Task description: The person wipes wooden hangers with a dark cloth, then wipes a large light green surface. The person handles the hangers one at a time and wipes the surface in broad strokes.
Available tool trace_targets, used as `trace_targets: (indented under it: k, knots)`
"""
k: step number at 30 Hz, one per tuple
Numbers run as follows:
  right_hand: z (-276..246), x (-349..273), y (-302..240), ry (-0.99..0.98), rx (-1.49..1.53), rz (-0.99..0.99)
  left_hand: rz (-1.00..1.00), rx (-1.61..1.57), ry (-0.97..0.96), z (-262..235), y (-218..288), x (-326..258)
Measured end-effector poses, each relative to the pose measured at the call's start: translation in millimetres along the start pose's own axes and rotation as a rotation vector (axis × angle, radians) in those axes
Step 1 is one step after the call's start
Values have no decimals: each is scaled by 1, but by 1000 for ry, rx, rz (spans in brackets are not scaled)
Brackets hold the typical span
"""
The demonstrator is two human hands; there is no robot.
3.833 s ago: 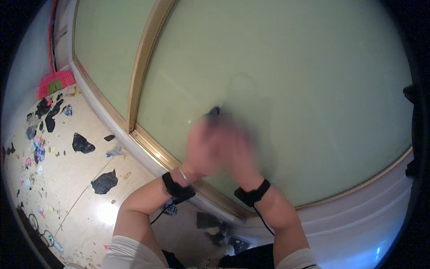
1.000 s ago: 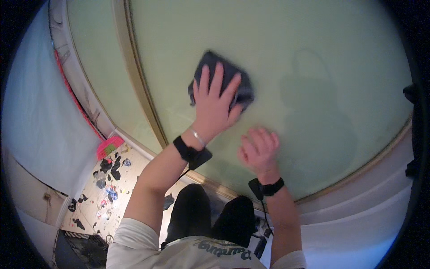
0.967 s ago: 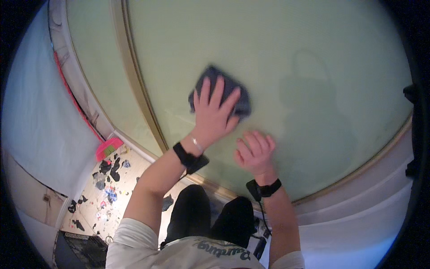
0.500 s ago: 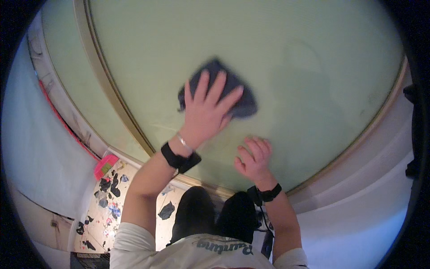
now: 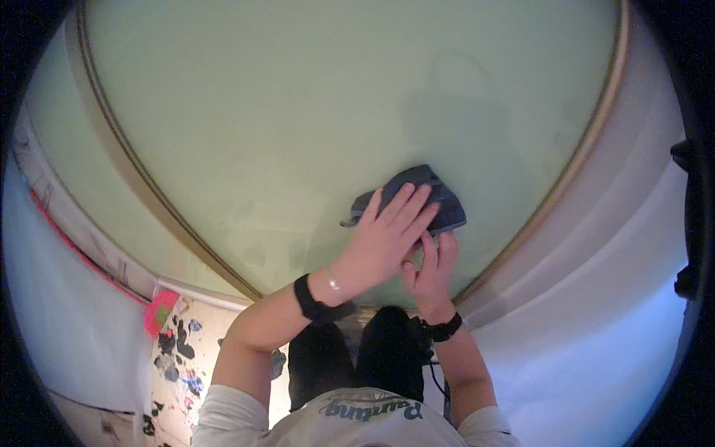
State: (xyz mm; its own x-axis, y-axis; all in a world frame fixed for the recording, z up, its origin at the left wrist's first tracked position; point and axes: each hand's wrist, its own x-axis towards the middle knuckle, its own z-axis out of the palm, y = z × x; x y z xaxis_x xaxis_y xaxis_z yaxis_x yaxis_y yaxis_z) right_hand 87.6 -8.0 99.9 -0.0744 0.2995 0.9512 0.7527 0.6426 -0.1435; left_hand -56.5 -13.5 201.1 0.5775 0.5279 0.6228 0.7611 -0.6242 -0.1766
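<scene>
A dark blue cloth lies against a large pale green glass-like pane. My left hand is flat on the cloth, its fingers stretched and spread, pressing it to the surface. Just below the cloth's lower edge is my right hand, with fingers raised and a little apart. Its fingertips come up to the cloth and to my left fingers; whether they grip the cloth's edge I cannot tell. Dark bands sit on both wrists, and a bracelet is on the left one.
Brown frame strips border the pane left and right. A pink dustpan or broom head with a long red handle leans at the left. Scraps litter the floor. Pale curtain-like folds hang at the right.
My left hand and the cloth have moved right and down across the pane. My right hand has opened out from a loose curl and now meets the cloth. The view has shifted right.
</scene>
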Motion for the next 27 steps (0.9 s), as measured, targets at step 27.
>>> trace_targets:
  k: [27]
  knots:
    - [-112, 246, -32, 365, -419, -89, -208, 67, 458, -43, -5, -26]
